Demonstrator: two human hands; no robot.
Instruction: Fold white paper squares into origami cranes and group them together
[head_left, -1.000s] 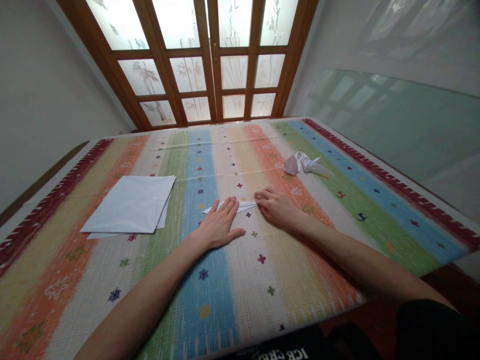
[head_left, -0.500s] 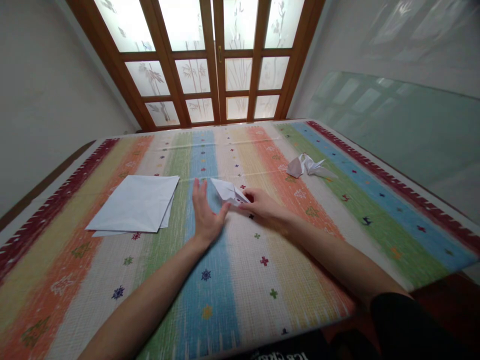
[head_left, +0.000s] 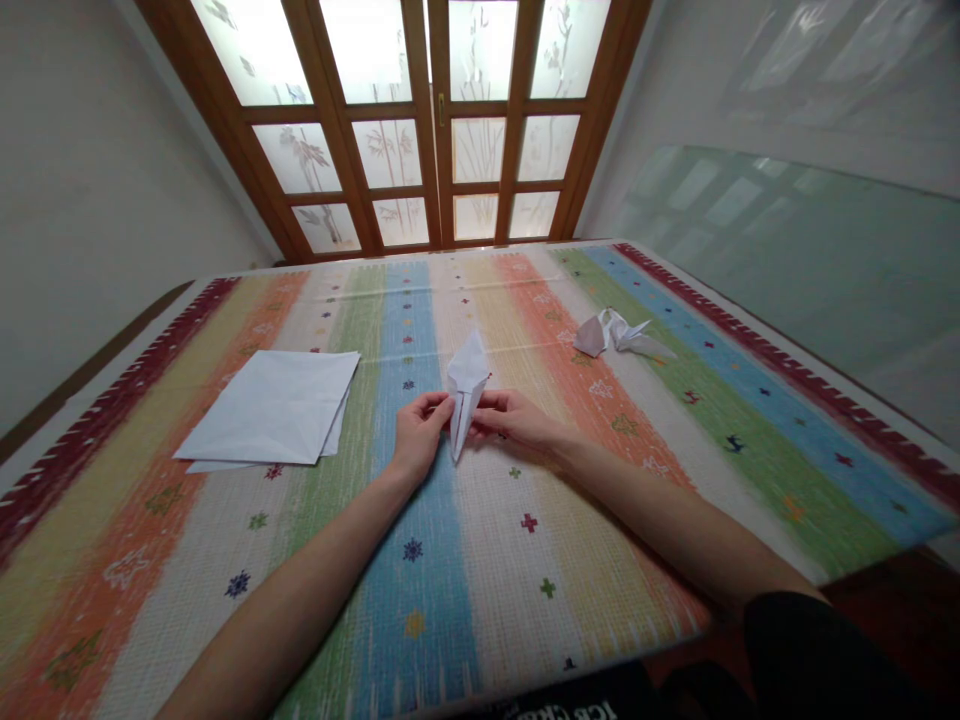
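A folded white paper [head_left: 466, 385] stands on end between both my hands, its lower point touching the striped tablecloth [head_left: 480, 560]. My left hand [head_left: 417, 441] pinches the paper's left edge with curled fingers. From the other side, my right hand [head_left: 513, 420] pinches its right edge. The fold has a long, kite-like shape, narrow at the bottom.
A small stack of white paper sheets [head_left: 271, 406] lies to the left on the cloth. A finished folded paper figure [head_left: 616, 331] rests at the right rear. Wooden doors with frosted glass [head_left: 420, 120] stand behind the table. The table's front edge is near my body.
The paper was pressed flat under both hands a second ago. It has been lifted and turned upright, and both hands now pinch it from either side.
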